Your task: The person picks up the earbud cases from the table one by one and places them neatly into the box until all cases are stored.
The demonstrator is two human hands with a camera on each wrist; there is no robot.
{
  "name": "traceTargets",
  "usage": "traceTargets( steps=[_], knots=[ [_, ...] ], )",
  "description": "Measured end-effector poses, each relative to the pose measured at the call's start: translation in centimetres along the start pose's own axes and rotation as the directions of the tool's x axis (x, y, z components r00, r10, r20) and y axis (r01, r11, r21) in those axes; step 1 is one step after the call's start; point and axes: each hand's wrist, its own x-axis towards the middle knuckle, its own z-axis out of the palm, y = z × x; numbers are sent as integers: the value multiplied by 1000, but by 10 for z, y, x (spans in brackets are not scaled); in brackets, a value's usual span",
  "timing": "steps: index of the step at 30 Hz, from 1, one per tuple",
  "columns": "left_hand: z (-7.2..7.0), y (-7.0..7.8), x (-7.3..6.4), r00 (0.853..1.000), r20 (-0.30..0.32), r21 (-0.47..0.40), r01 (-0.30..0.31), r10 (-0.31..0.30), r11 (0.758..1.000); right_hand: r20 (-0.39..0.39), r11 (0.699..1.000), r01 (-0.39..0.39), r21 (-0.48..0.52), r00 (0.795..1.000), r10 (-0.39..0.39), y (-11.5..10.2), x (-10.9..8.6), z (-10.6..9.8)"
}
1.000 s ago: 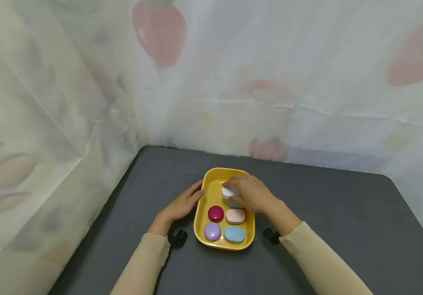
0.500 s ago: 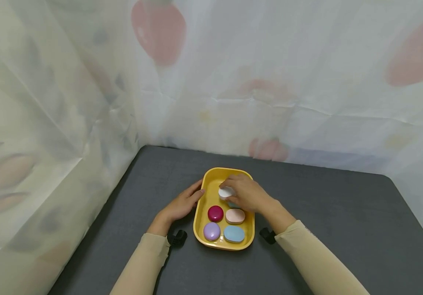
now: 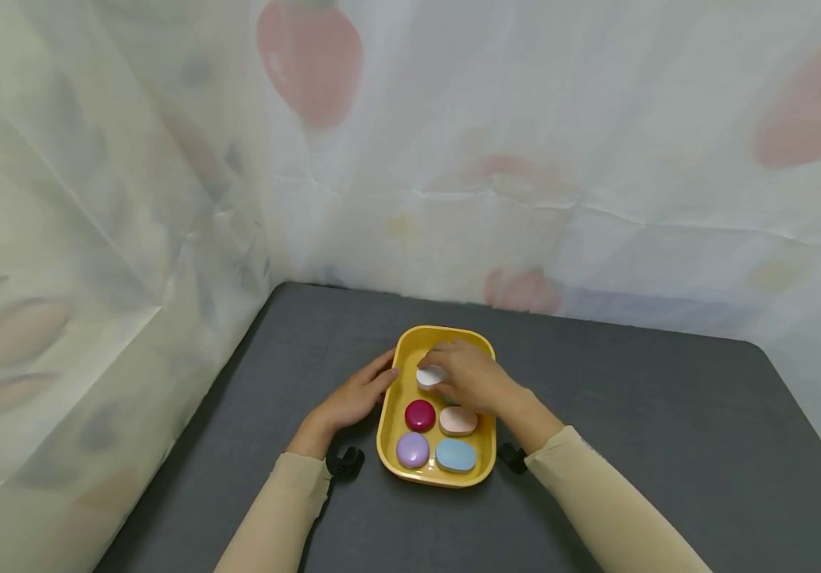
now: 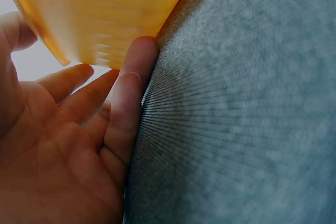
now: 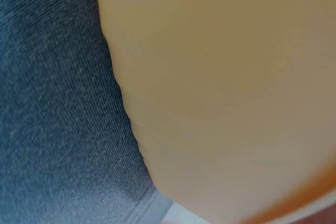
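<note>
A yellow tray (image 3: 416,350) stands lengthwise between the two hands. My left hand (image 3: 353,399) holds its left side, with the thumb over the rim; in the left wrist view, fingers (image 4: 139,59) lie against the outer wall. Inside the tray, my right hand (image 3: 473,377) pinches a smooth white soap-like piece (image 3: 429,377). Nearer me lie a round dark red piece (image 3: 420,415), an oval pale pink one (image 3: 457,421), a round lilac one (image 3: 413,450) and an oval light blue one (image 3: 456,455). A grey-blue piece is hidden under the right hand.
The tray rests on a dark grey table (image 3: 625,422) with rounded far corners. Behind and to the left hangs a pale curtain (image 3: 425,199) with fruit prints. In the right wrist view, the tray's blurred wall (image 5: 210,87) fills most of the frame.
My right hand has moved a little to the left within the tray with the white piece, now above the dark red one. The left hand and tray have stayed put.
</note>
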Motion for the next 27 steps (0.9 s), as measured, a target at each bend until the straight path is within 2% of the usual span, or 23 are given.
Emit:
traceTargets(
  steps=[14,27],
  knots=[
    [3,3,-2,1000,3,7,-7,7,1000,1,1000,31,-3,1000,-31,-2,9,7],
    [4,4,0,1000,-12,18,-4,4,1000,26,1000,7,-1,1000,-7,2,12,9]
  ],
)
